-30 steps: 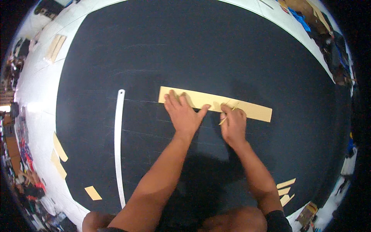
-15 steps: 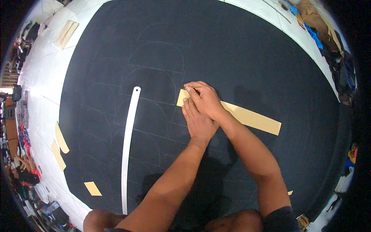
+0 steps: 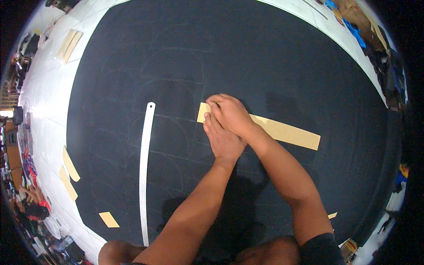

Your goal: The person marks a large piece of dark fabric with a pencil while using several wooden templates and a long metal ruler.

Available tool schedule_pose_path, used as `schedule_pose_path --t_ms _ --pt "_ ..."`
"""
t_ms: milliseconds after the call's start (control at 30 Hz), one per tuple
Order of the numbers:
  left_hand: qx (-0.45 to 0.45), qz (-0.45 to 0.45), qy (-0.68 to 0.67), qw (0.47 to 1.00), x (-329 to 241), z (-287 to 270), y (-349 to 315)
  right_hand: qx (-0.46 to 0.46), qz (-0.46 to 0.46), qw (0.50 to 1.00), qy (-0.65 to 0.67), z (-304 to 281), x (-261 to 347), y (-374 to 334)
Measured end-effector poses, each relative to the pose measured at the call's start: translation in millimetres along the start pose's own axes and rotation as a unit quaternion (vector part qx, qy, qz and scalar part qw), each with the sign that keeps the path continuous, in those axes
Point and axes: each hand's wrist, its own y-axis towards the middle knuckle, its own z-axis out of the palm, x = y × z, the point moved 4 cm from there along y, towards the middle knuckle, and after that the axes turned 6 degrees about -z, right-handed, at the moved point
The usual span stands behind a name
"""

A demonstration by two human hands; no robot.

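Observation:
A long tan cardboard strip (image 3: pixel 291 132) lies aslant on a large black cloth (image 3: pixel 274 57) marked with thin, pale curved and straight lines. My left hand (image 3: pixel 223 139) rests on the strip near its left end, palm down with the fingers stretched out. Crossing above it, my right hand (image 3: pixel 229 112) has its fingers bent together in a pinch by the strip's far edge. Whatever those fingertips hold, if anything, is hidden. A white metal ruler (image 3: pixel 145 172) with a hole in its top end lies on the cloth to the left, apart from both hands.
Two tan strips (image 3: pixel 68 179) lie at the cloth's left edge, with a small tan piece (image 3: pixel 109 219) nearer me. Pale folded pieces (image 3: pixel 69 46) rest on the white tiled floor (image 3: pixel 46 101). Brown and blue items (image 3: pixel 355 28) crowd the far right. Another person's hand (image 3: pixel 32 194) shows at far left.
The view has shifted slightly, so the ruler and strip sit a little differently in it. Both hands stay at the strip's left end with nearly the same pose.

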Motion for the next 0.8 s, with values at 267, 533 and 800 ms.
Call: schedule_pose_path --t_ms 267,533,800 --pt "-0.076 0.05 0.014 0.996 3 10 -9 -0.075 0.07 0.992 -0.071 -76 -52 -96" --pt "-0.063 0.053 0.058 0.995 1 7 -9 -0.148 0.194 0.966 -0.085 -127 -93 -175" --pt "-0.074 0.082 0.082 0.99 0 10 -10 -0.209 0.262 0.941 -0.049 -168 -133 -230"
